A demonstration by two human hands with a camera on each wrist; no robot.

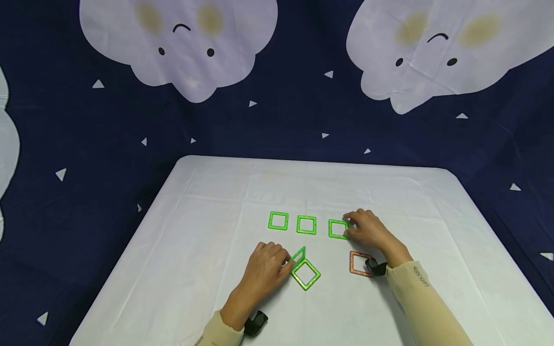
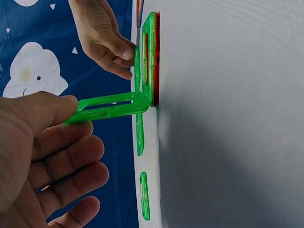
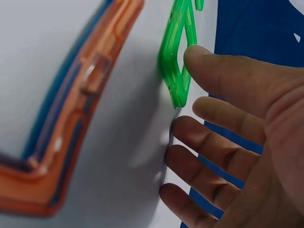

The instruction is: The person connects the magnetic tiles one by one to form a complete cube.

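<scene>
Nearest, left hand (image 1: 266,264) pinches a raised green square (image 2: 109,112) touching a flat square (image 1: 313,280); right hand (image 1: 368,229) touches the row-end square (image 1: 338,237), grip unclear; we judge joining in hand, its lifting next

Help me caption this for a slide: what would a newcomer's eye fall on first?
Probably the big upside-down cloud faces on the dark blue backdrop, beyond the white table. Next, a row of three green frames mid-table, then, nearer the camera, the tilted green frame that the left hand pinches, its edge against a flat green frame.
</scene>
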